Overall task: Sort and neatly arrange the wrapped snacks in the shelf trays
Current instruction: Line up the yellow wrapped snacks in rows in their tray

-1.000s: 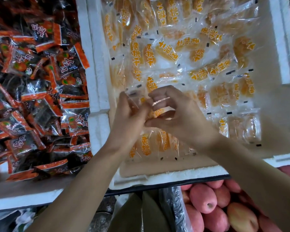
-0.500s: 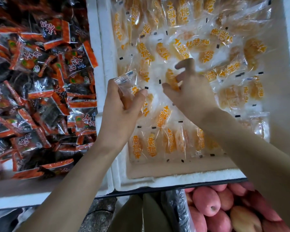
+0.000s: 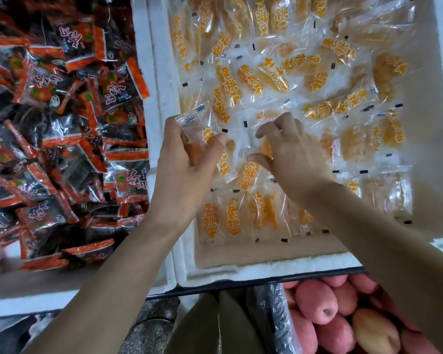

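A white foam tray (image 3: pixel 266 269) holds several clear packets of orange dried fruit (image 3: pixel 317 67) with orange lettering. My left hand (image 3: pixel 182 175) grips one such clear packet (image 3: pixel 195 126) by the tray's left wall, thumb across its front. My right hand (image 3: pixel 289 154) lies over the loose packets in the middle of the tray, fingers curled down onto a packet (image 3: pixel 266 146) between thumb and fingers. A neat row of upright packets (image 3: pixel 230 221) stands along the tray's near side.
A second white foam tray (image 3: pixel 141 60) to the left is heaped with several black and orange packets (image 3: pixel 62 123). Below the shelf's front edge lies a bag of pink peaches (image 3: pixel 343 323). Bare cardboard (image 3: pixel 266 254) shows at the near side of the right tray.
My hands have come apart. The left hand lifted a clear packet toward the left wall and holds it there. The right hand reached out, then came down onto the packets in the middle.
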Tool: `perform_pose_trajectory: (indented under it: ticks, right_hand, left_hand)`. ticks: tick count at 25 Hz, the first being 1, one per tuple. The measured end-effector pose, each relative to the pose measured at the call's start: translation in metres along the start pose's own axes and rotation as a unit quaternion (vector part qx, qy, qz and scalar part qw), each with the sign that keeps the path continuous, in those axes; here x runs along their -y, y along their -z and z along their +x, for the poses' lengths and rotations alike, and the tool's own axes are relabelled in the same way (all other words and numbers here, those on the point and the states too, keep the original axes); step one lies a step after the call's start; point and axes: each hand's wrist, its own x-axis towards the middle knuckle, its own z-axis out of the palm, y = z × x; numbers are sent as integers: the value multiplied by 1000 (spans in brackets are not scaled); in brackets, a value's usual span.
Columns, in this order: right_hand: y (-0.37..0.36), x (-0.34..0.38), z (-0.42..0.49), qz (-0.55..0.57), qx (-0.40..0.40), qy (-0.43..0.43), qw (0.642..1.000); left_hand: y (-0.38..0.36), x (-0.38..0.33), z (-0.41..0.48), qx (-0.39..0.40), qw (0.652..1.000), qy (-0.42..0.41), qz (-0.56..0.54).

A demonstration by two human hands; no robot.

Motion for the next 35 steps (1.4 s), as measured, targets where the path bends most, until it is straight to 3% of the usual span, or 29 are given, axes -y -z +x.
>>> perform_pose_trajectory:
  ticks: [2,4,6,12,17,19,23,27,28,35]
  right_hand:
    - [4,3,-2,-61,41,67,995]
    - [3,2,0,-131,116,65,982]
    - [3,2,5,-135,92,67,984]
    - [5,3,29,37,74,-5,997]
    - [-5,2,51,-27,87,33,995]
    - [-4,5,47,1,69,52,996]
    - [22,5,7,139,6,-49,989]
    - [28,-2,-57,154,204,-121,959]
    - [23,-4,-65,170,223,-131,951]
    - [1,-5,-71,207,160,-152,953]
  left_hand:
    - [3,-1,-1,-2,1000,-3,-7]
    - [7,-2,-1,6,1000,-7,-17]
    - [10,-2,-2,13,999,-17,-26]
    - [10,1,-8,1,999,-25,-23]
    - [9,-2,-11,7,999,-23,-30]
    - [10,-2,-13,4,999,-25,-32]
    - [13,-5,-19,6,999,-17,-42]
    - [15,-4,-19,-7,999,-15,-32]
    - [15,-4,-19,-11,999,-16,-30]
    - [7,-4,-22,-4,1000,-14,-17]
